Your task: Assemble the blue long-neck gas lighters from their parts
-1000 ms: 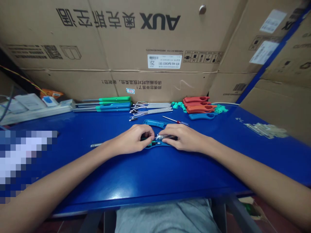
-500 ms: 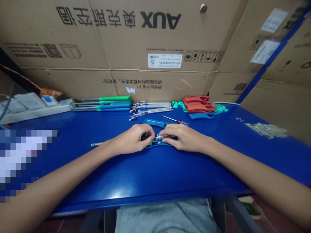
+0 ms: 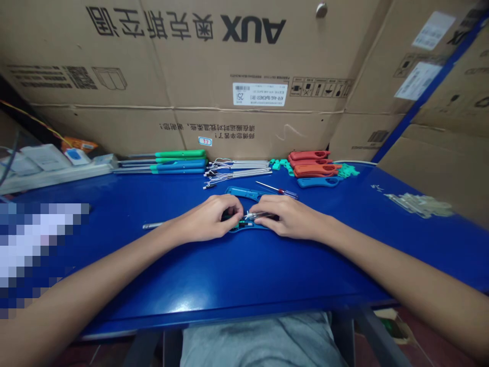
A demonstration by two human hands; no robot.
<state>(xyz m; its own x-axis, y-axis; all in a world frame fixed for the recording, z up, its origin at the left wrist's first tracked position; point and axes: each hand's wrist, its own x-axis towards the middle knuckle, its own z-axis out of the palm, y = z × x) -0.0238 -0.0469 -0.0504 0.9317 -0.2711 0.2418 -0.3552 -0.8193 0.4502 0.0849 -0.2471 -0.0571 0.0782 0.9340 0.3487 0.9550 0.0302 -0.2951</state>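
Blue lighter-shell half (image 3: 252,228) lies approx. in middle of the desk (image 3: 214,278), away from its near edge; prob. light, stiff, slick: take by rim. Grip of R hand (image 3: 284,216) pinches fuel tank (image 3: 253,216), prob. slippery; grip of L hand (image 3: 208,219) curls at tank nozzle (image 3: 247,216), pinching or not I cannot tell.

cardboard (image 3: 183,61): AUX 奥克斯空调, inverted | white label (image 3: 260,95): KFR-46G/BpR3AES1, 25, inverted | sticker (image 3: 205,141): digits unclear

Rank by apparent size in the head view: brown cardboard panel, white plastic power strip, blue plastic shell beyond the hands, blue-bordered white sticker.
Cardboard panel
Power strip
Blue shell, partly hidden
Sticker
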